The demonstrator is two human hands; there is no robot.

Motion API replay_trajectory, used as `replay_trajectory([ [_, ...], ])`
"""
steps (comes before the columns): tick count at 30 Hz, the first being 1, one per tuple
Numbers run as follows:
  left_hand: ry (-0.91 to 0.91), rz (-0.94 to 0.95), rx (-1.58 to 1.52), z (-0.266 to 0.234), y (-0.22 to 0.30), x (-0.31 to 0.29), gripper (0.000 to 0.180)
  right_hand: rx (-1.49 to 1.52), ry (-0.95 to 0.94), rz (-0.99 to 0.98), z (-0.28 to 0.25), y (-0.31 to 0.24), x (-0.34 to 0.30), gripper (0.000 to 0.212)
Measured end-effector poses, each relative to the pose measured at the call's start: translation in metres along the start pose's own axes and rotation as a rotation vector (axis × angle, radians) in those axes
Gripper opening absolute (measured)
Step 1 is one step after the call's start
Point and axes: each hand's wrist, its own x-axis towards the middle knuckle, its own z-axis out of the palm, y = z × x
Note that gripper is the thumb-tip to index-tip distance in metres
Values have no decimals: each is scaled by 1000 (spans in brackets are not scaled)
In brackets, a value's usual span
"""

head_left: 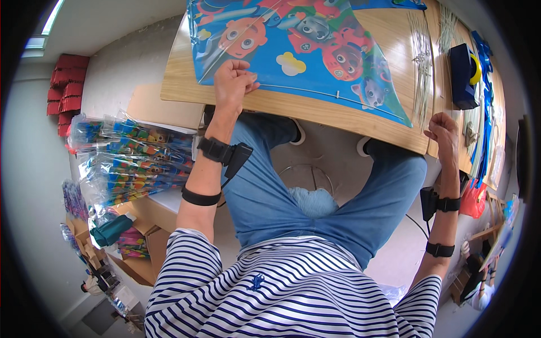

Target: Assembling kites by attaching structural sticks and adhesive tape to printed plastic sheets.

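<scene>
Both hands sit partly curled in my feed. The left hand (230,87) has its fingertips bunched over the near edge of a glossy blue plastic sheet printed with cartoon characters (304,56); I can't tell whether they pinch it. The right hand (444,132) is loosely closed just beyond the sheet's right corner, and I can't see whether anything is inside it. The sheet lies on the pale wooden tabletop (389,34), a thin white rod (338,94) running along its near edge. For print, I see cartoon faces and a yellow-and-white cloud on the sheet, plus a dark blue emblem (257,282) on the striped shirt. Clear plastic packages with colourful prints (141,163) are stacked at the left; any lettering there is too small for me to read. Near the right hand I see a bundle of thin pale sticks (420,62) and a dark blue box-shaped holder with a yellow ring (463,79).
</scene>
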Motion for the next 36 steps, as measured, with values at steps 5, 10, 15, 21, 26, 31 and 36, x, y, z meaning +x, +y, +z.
replay_trajectory([
  [5, 7, -5, -29, -1, -1, 1, 26, 3, 2, -5, 1, -4, -3, 5],
  [10, 16, -9, -57, 7, 1, 2, 29, 10, 21, 6, -3, -8, -10, 4],
  [15, 34, 37, 9, -14, 3, 0, 33, -130, 25, -54, 19, -9, -1, 6],
  [21, 57, 143, 144, -20, -5, 4, 33, -225, 66, -27, 30, 2, 7, 6],
  [26, 181, 234, 389, -24, -11, 5, 31, -271, 94, -98, 43, 6, 10, 18],
  [31, 201, 260, 443, -22, -12, 6, 31, -281, 103, -112, 46, 4, 8, 21],
  [36, 234, 319, 537, -21, -10, 0, 31, -239, 72, -136, 49, -2, 5, 17],
])
